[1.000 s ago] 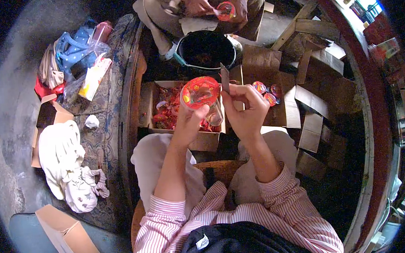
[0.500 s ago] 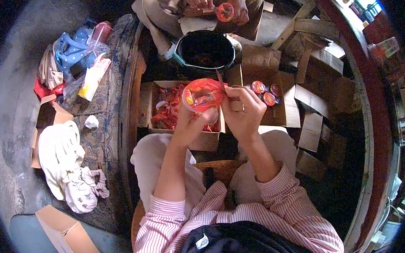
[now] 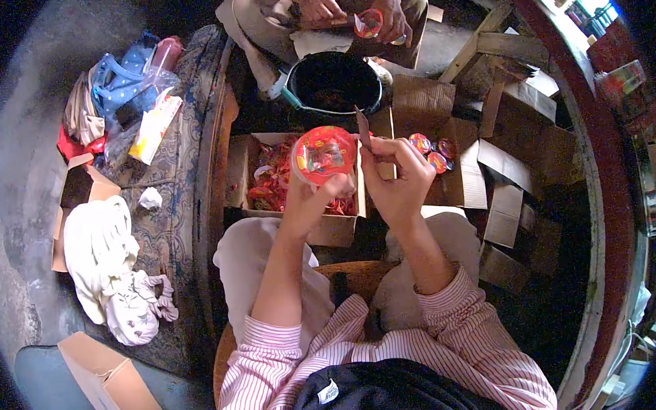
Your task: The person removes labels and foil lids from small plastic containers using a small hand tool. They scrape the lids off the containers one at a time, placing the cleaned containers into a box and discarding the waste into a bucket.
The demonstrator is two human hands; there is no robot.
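My left hand (image 3: 307, 205) is closed around a clear plastic cup (image 3: 324, 149) with a red printed film, held up over a cardboard box. Just to its right, my right hand (image 3: 402, 182) pinches a thin dark knife blade (image 3: 362, 128), its tip pointing up and away from me. The blade stands beside the cup's right edge; whether they touch is hard to tell. Below the cup, the open cardboard box (image 3: 241, 182) holds a heap of red plastic scraps (image 3: 265, 185).
A second box (image 3: 471, 151) on the right contains several lidded cups (image 3: 436, 161). Beyond is a black bucket (image 3: 335, 77). Across from me a person's hands (image 3: 390, 13) hold another red cup (image 3: 368, 24) and a blade. Cloths (image 3: 105, 241) lie on the patterned seat at left.
My cup has shifted slightly left and turned. The blade in my right hand is now more upright and shows more fully. Across from me, the person's blade has come to their cup.
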